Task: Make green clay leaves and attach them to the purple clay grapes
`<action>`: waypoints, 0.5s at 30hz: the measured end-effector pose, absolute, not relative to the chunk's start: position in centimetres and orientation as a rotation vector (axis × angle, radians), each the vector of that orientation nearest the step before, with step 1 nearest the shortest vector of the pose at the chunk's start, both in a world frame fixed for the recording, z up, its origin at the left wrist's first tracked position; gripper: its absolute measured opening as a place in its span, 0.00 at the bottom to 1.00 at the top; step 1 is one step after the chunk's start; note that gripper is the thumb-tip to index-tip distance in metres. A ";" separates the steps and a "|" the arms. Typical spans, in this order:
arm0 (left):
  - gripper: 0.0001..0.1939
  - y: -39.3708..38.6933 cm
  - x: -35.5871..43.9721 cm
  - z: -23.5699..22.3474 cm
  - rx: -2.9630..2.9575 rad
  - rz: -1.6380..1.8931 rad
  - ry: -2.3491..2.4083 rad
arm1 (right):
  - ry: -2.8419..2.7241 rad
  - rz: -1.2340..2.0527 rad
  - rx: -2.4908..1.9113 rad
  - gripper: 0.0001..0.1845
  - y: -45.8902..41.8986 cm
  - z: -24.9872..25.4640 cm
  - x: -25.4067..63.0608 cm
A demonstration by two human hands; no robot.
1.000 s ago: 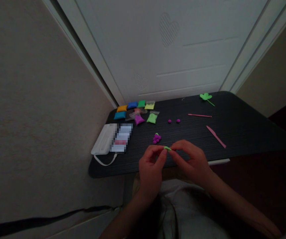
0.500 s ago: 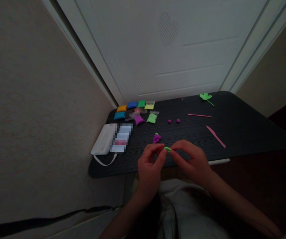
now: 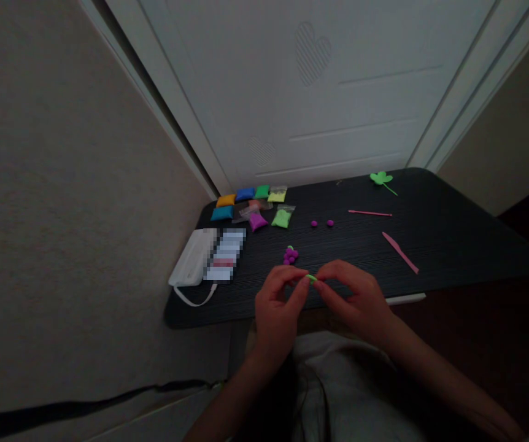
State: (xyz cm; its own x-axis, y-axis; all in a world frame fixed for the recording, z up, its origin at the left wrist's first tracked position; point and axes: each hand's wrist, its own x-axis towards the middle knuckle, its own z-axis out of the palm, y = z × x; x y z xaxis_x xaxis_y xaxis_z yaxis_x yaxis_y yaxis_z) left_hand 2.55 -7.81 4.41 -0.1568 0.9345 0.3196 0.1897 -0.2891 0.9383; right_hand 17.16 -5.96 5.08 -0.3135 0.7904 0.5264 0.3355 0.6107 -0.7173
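Observation:
Between my two hands is a small piece of light green modelling clay [image 3: 311, 278], pinched at both ends near the table's front edge. My left hand [image 3: 279, 304] grips its left end with thumb and forefinger. My right hand [image 3: 355, 301] pinches the right end the same way. Just beyond my left fingertips lies a bunch of purple clay balls [image 3: 291, 255] with a bit of green at its top, its lower part close to the fingers. Farther back sit two loose purple clay balls [image 3: 314, 224].
Clay packets [image 3: 245, 194] in several colours cluster at the back left, with an open green packet [image 3: 283, 217] beside them. A phone [image 3: 226, 255] lies by a white cabled device [image 3: 194, 258]. Rightward are a thin pink tool [image 3: 369, 213], a pink clay knife [image 3: 399, 252] and a green clover shape [image 3: 382, 178].
My fingertips have drawn slightly closer together, and less of the green clay shows between them. The things on the table have stayed in place.

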 end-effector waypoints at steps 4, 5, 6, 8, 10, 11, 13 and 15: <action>0.03 -7.9 2.6 4.5 1.492 1.528 1.295 | -1.889 0.590 -0.909 0.04 -6.0 5.1 17.1; 0.03 -7.9 2.6 4.4 1.495 1.536 1.284 | -1.885 0.571 -0.913 0.04 -6.0 5.1 17.1; 0.03 -7.9 2.6 4.4 1.497 1.544 1.275 | -1.881 0.544 -0.918 0.05 -6.0 5.2 17.0; 0.04 -8.1 2.6 4.3 1.503 1.555 1.266 | -1.877 0.481 -0.919 0.05 -6.0 5.2 17.0; 0.05 -8.2 2.6 4.3 1.518 1.556 1.265 | -1.881 0.424 -0.910 0.05 -5.9 5.2 17.1; 0.05 -8.3 2.6 4.3 1.531 1.556 1.267 | -1.885 0.397 -0.905 0.06 -5.9 5.2 17.1; 0.05 -8.4 2.6 4.4 1.570 1.569 1.264 | -1.891 0.346 -0.896 0.06 -6.0 5.2 17.1; 0.06 -8.5 2.6 4.4 1.621 1.595 1.259 | -1.883 0.316 -0.883 0.06 -6.1 5.2 17.1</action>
State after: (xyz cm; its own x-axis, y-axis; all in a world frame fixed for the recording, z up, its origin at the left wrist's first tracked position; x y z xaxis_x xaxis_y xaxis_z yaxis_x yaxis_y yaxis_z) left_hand 2.62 -8.47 4.38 -0.1349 0.8774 0.4604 0.2442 -0.4209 0.8736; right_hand 17.13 -6.08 5.21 -0.2423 0.6958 0.6761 0.4371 0.7004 -0.5642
